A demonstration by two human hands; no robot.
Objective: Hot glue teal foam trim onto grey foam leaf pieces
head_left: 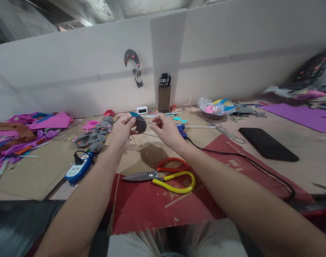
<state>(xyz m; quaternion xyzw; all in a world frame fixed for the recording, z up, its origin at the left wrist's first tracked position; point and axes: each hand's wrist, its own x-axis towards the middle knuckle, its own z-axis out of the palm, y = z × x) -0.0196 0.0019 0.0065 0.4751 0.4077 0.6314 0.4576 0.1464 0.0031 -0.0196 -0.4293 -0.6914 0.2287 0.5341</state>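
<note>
My left hand is closed on a curved dark grey felt piece with a blue tip, holding it above the cardboard. Close to the felt's right edge, my right hand pinches what looks like a thin grey cord; its exact ends are hard to see. Scissors with one red and one yellow handle lie below the hands on a red cardboard sheet. Behind my right wrist is a blue glue gun, partly hidden, its black cable trailing right.
Grey felt pieces and cord lie left, near a blue-and-white power strip and coloured scraps. A brown bottle stands behind. Rightward are a bowl, a black phone and purple sheets. A crescent ornament hangs on the wall.
</note>
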